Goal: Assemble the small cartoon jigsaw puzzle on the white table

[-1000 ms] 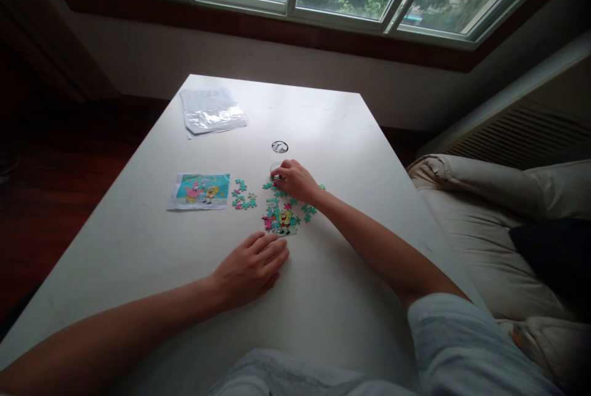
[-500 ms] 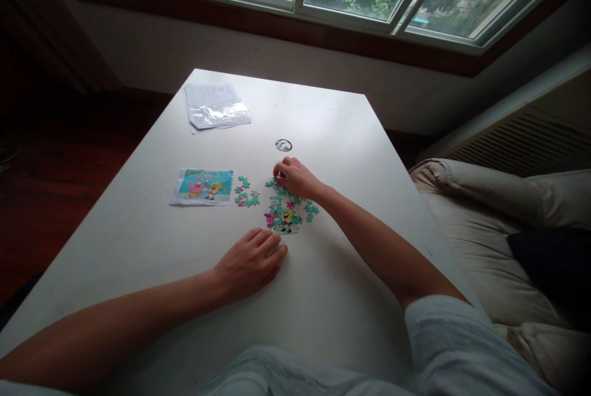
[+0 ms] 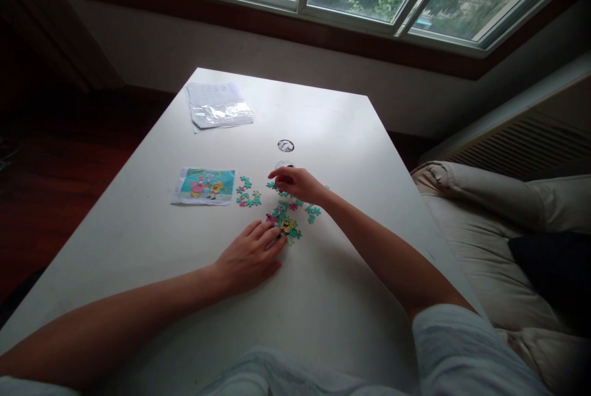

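Observation:
My left hand (image 3: 253, 254) lies with fingers spread, its fingertips on the lower left edge of a partly joined jigsaw puzzle (image 3: 282, 217) showing cartoon figures. The joined section sits at a slant and its lower left is covered by my fingers. My right hand (image 3: 295, 183) is just above loose teal puzzle pieces (image 3: 313, 211) behind that section. Its fingers are bent with a gap showing, and no piece can be made out between them. More loose pieces (image 3: 249, 200) lie to the left, beside a reference picture (image 3: 207, 186) of the same cartoon figures.
Papers with a clear plastic sleeve (image 3: 220, 106) lie at the far left of the white table (image 3: 323, 322). A dark-rimmed round opening (image 3: 285, 146) shows behind my right hand, with another round outline nearer. A beige sofa (image 3: 480, 230) stands on the right, and a window is beyond.
My left fingers have moved onto the joined puzzle section, which has shifted slightly nearer and turned at a slant. My right hand has lifted and its fingers have straightened somewhat.

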